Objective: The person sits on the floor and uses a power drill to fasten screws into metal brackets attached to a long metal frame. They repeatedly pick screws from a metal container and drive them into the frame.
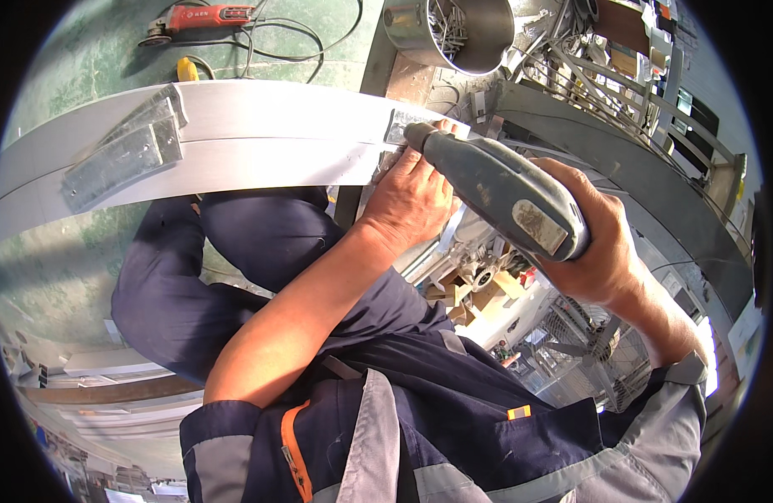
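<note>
My right hand [593, 232] grips a dark, dusty handheld power tool [502, 188], which looks like a power drill. Its nose points left, over a small metal plate [399, 126] at the right end of long white panels [279, 135]. My left hand [411, 201] lies beside the tool's nose, fingers reaching onto the panel end; whether they pinch anything is hidden. Further left, metal brackets with small holes [125, 154] rest across the seam of the panels. The tip of the tool and its exact contact with the plate cannot be made out.
A red angle grinder [201, 19] with a looped black cable lies on the green floor. A metal pot [449, 31] holding metal pieces stands beyond the panels. At right are a curved-looking grey beam [619, 157], metal frames and a fan [593, 346]. My bent legs [260, 245] are below the panels.
</note>
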Demonstrator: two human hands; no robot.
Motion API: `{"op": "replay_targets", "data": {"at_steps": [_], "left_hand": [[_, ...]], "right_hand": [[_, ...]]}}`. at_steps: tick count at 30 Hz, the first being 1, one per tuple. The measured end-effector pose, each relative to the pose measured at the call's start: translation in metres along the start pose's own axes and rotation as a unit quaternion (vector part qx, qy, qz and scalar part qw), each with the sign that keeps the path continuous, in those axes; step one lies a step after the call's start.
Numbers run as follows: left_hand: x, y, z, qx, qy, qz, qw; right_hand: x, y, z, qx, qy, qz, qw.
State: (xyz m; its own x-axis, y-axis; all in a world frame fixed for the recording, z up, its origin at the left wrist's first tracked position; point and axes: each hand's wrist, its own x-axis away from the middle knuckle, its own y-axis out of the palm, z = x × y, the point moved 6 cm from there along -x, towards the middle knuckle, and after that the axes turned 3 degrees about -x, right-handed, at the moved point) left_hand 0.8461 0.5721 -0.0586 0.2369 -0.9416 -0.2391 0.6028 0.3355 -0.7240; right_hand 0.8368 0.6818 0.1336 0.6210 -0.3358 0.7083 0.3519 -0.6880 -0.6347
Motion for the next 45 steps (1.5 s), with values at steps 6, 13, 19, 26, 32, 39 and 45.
{"op": "replay_targets", "data": {"at_steps": [6,13,19,26,32,39,45], "left_hand": [[0.001,0.004,0.001,-0.025,0.003,-0.034,0.999],[-0.001,0.001,0.0,-0.024,0.009,0.005,1.0],[0.0,0.002,-0.001,-0.027,0.014,0.001,1.0],[-0.001,-0.002,-0.001,0.019,0.022,0.033,0.999],[-0.002,-0.002,-0.003,-0.045,0.031,0.052,0.997],[0.003,0.008,0.0,-0.113,0.027,0.013,0.993],[0.003,0.012,-0.011,-0.086,0.019,-0.028,0.996]], "right_hand": [[-0.002,-0.002,-0.001,0.013,-0.017,-0.002,1.0],[-0.004,-0.003,-0.002,0.029,-0.02,-0.031,0.999],[-0.009,-0.006,0.001,0.021,-0.046,-0.017,0.999],[-0.02,-0.006,-0.002,0.113,-0.15,0.005,0.982],[-0.026,-0.01,0.012,0.025,-0.108,0.016,0.994],[-0.007,-0.004,0.03,-0.072,-0.07,0.074,0.992],[0.055,-0.008,0.053,-0.321,0.033,0.127,0.938]]}}
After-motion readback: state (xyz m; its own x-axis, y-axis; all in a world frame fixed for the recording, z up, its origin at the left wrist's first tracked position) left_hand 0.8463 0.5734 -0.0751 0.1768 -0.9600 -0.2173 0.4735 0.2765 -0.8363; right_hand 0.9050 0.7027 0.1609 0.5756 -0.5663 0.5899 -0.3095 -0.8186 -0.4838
